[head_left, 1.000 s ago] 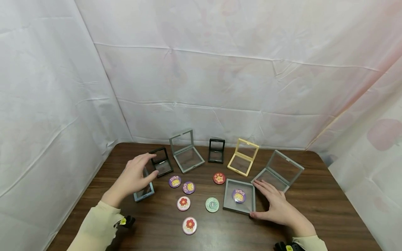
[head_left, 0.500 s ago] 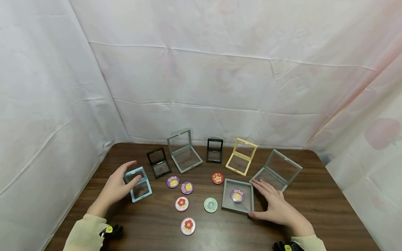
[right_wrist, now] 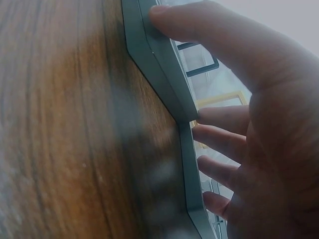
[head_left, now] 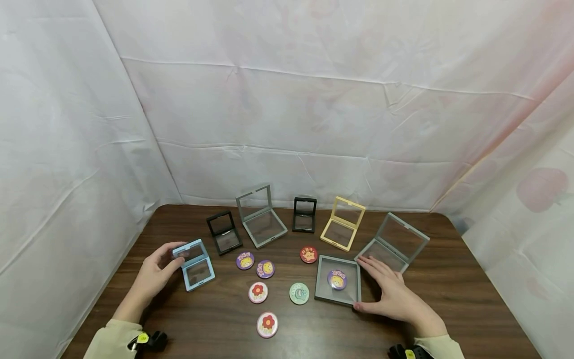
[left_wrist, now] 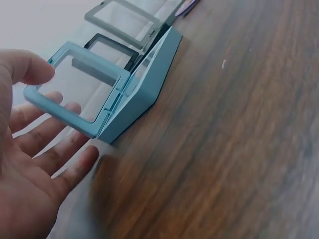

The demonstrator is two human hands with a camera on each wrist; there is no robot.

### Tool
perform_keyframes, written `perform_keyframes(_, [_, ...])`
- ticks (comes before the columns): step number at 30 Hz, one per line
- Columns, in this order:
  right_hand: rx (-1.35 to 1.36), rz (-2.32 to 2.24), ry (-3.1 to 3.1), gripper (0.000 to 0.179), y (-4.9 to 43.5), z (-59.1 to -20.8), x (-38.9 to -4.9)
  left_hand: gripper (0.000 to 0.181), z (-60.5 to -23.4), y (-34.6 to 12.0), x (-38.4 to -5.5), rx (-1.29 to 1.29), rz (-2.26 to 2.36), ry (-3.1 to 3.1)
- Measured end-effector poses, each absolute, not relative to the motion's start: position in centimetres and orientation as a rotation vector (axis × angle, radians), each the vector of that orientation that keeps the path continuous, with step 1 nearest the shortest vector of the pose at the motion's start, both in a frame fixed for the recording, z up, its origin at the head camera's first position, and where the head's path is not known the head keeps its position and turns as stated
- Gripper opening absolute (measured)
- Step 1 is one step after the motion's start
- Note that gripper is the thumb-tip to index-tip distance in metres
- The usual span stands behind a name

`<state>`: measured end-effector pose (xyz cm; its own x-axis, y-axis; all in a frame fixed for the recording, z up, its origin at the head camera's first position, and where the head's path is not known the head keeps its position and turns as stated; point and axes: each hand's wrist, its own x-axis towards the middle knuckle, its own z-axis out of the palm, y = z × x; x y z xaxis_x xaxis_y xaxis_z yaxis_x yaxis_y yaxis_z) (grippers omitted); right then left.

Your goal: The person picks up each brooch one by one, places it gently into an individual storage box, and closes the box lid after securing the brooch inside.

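Observation:
On the table's left, my left hand (head_left: 151, 276) pinches the raised lid of a light blue flip case (head_left: 199, 271). In the left wrist view the thumb lies on the lid's front edge, with fingers behind the clear pane. On the right, my right hand (head_left: 394, 296) rests against a closed grey case (head_left: 319, 279), its thumb at the near corner and fingertips at the far one. Through that case's clear lid shows a purple cartoon button badge (head_left: 337, 279). Behind the right fingers stands an open grey case (head_left: 403, 234). Both wrists wear dark straps.
At the back stand open black cases (head_left: 225, 232) (head_left: 304, 215), a large grey case (head_left: 263, 227) and a yellow case (head_left: 343, 224). Between the hands lie purple badges (head_left: 245, 261), flower badges (head_left: 267, 324), a red badge (head_left: 309, 255) and a green badge (head_left: 299, 293).
My left hand has moved left and down from near the black case to the light blue case's lid, which it now holds. The right hand stays by the grey case.

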<state>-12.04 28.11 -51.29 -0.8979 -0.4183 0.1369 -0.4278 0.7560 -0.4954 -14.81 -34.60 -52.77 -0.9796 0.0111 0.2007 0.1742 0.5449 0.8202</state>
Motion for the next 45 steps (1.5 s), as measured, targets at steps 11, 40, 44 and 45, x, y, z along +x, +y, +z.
perform_keyframes(11, [0.684, 0.837, -2.953, 0.109, 28.1, -51.3, -12.0, 0.023, -53.1, -35.1, -15.1, -0.131, -1.595, -2.417])
perform_keyframes(40, [0.716, 0.789, -3.022, 0.078, 24.2, -46.7, -13.7, 0.014, -54.0, -31.8, -16.6, 0.134, -1.482, -2.244])
perform_keyframes(44, [0.765, 0.823, -2.973, 0.065, 22.4, -47.0, -15.2, 0.014, -54.0, -31.8, -16.6, 0.15, -1.519, -2.231])
perform_keyframes(45, [0.77, 0.83, -2.963, 0.062, 21.9, -47.2, -15.6, 0.014, -54.0, -31.9, -16.6, 0.149, -1.524, -2.226])
